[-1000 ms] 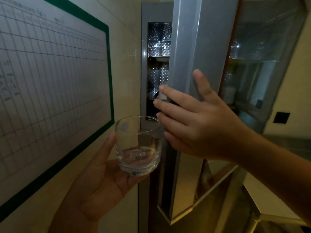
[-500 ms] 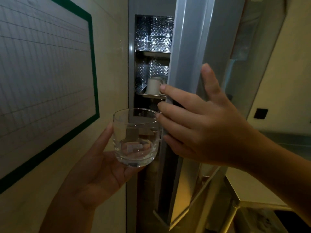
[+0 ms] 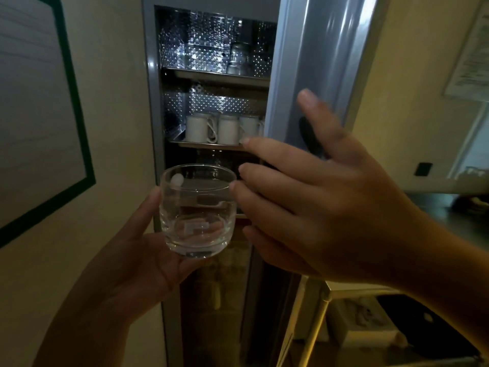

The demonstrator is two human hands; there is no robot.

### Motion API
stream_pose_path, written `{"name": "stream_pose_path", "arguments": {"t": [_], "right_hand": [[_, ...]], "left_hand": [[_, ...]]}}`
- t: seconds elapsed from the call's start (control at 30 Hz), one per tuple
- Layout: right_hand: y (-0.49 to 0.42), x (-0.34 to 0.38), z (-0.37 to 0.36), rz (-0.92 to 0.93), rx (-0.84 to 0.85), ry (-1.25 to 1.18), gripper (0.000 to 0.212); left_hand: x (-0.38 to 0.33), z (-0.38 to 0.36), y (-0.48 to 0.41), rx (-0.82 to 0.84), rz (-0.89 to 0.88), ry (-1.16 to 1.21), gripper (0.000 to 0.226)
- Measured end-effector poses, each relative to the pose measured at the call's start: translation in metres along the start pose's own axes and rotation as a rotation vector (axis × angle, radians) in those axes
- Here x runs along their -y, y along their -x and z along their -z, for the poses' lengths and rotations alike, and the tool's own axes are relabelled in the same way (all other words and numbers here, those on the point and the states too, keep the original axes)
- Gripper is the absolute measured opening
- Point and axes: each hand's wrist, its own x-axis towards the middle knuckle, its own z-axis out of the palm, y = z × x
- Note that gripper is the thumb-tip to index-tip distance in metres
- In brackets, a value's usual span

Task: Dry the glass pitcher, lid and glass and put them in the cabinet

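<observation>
My left hand (image 3: 124,268) holds a short clear glass (image 3: 197,210) upright from below, thumb on its left side, in front of the cabinet opening. The tall metal cabinet (image 3: 151,107) has a perforated shiny interior and its door (image 3: 320,49) stands open to the right. My right hand (image 3: 320,207) is spread with straight fingers beside the door's edge, just right of the glass; it grips nothing. No pitcher or lid is clearly in view.
Three white mugs (image 3: 203,128) stand on the cabinet's middle shelf, and a glass vessel (image 3: 239,62) on the shelf above. A green-framed board (image 3: 79,107) hangs on the wall at left. A dark counter (image 3: 449,210) and low shelving (image 3: 370,327) lie at right.
The cabinet door has swung wider, showing more shelves and the mugs. My right hand's fingers have come off the door's edge and straightened. The glass stays in my left hand.
</observation>
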Motion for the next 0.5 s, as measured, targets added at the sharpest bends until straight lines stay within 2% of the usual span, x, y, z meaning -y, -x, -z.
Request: {"name": "stream_pose_path", "arguments": {"t": [0.03, 0.13, 0.23, 0.37, 0.43, 0.5], "right_hand": [[0.003, -0.001, 0.002, -0.003, 0.008, 0.002, 0.036], [0.012, -0.001, 0.009, -0.019, 0.020, 0.002, 0.035], [0.023, -0.003, 0.019, -0.034, 0.040, 0.008, 0.033], [0.038, -0.005, 0.033, -0.064, 0.073, 0.024, 0.033], [0.042, -0.005, 0.036, -0.088, 0.070, 0.023, 0.033], [0.045, -0.006, 0.037, -0.104, 0.086, 0.040, 0.033]], "left_hand": [[0.002, -0.001, 0.002, -0.087, -0.054, -0.100, 0.073], [0.004, -0.006, -0.001, 0.005, 0.043, -0.069, 0.065], [0.007, -0.010, -0.012, 0.128, 0.111, -0.058, 0.067], [0.005, -0.019, -0.026, 0.123, 0.074, -0.162, 0.070], [0.012, -0.027, -0.039, 0.182, 0.052, -0.143, 0.071], [0.016, -0.024, -0.054, 0.125, 0.079, -0.137, 0.083]]}}
